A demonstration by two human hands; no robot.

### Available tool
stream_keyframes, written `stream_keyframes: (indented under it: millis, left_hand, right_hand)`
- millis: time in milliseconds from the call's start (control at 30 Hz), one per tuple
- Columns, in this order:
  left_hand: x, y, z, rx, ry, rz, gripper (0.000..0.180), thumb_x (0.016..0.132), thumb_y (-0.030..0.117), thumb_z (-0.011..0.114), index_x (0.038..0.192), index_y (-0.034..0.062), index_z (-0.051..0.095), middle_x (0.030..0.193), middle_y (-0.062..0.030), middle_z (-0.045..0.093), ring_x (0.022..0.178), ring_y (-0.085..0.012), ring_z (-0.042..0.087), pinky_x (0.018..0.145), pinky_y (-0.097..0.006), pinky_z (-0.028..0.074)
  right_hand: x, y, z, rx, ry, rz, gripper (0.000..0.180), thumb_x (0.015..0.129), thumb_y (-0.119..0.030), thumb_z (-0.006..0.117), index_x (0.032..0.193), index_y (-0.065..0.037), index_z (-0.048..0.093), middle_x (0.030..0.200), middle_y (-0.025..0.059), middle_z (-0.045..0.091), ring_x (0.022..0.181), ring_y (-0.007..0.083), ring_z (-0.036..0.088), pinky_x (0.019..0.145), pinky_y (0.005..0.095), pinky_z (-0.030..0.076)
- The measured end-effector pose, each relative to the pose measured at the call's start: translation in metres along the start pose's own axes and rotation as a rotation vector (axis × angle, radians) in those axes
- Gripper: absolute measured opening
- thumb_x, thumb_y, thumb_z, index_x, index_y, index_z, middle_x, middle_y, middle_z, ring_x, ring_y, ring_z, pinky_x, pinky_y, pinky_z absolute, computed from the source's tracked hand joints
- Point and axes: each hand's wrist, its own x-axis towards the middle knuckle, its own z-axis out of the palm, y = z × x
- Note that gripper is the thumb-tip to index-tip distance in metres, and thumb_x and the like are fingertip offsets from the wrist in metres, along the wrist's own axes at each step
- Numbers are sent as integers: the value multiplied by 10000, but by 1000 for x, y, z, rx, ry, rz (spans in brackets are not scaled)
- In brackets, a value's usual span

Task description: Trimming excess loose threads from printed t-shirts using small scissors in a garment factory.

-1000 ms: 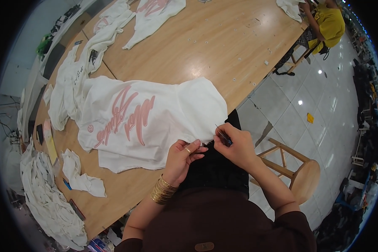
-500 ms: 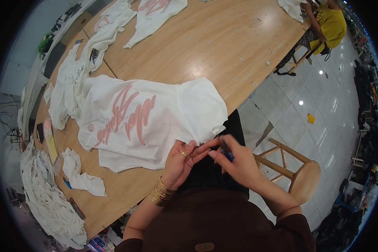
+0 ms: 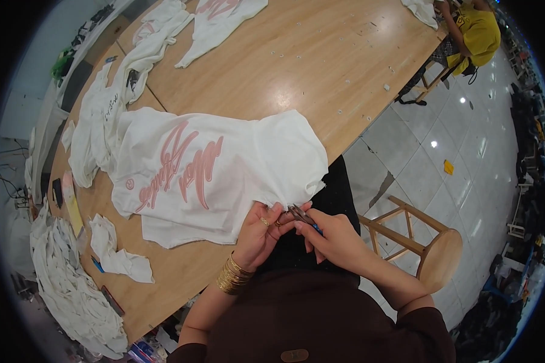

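A white garment point(image 3: 236, 136) with pink printed lettering lies spread over the table's near edge. At its lower right edge my left hand point(image 3: 255, 237), with rings and gold bangles, pinches the fabric between thumb and fingers. My right hand point(image 3: 340, 243) is closed around small thread snips point(image 3: 299, 213) with dark blades and a bit of blue at the grip. The blades point at the garment's edge, right beside my left fingertips. Whether they touch a thread is too small to make out.
Other white garments point(image 3: 100, 118) lie along the far left of the wooden table point(image 3: 297, 66). A big white cloth heap point(image 3: 72, 290) stands at the left, near a small white piece point(image 3: 120, 254). At right are a wooden stool point(image 3: 441, 260) and a seated person in yellow point(image 3: 479, 36).
My right hand has come in to the left, bringing the snips' blades up to the fabric edge at my left fingers. The left fingers have curled in; the garment lies almost as before.
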Motion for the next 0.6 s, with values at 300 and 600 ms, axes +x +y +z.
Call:
stream_keyframes:
  millis: [300,600]
  left_hand:
    - [1,-3,-2,26,-5,8,164,972,142,375,874,54,276,1183,-366,460,1123,-347,525,851,-376,504]
    - [0,-4,-4,13,-20,-2,146,973,148,371,910,39,297,1201,-349,460,1124,-337,525,867,-375,494]
  right_hand:
    - [0,-3,-1,8,-6,21,207,917,-188,509,876,11,547,557,52,568,404,115,530,399,248,416]
    - [1,-4,-2,-23,-11,31,221,915,-193,510,856,16,547,544,54,565,395,115,523,391,252,405]
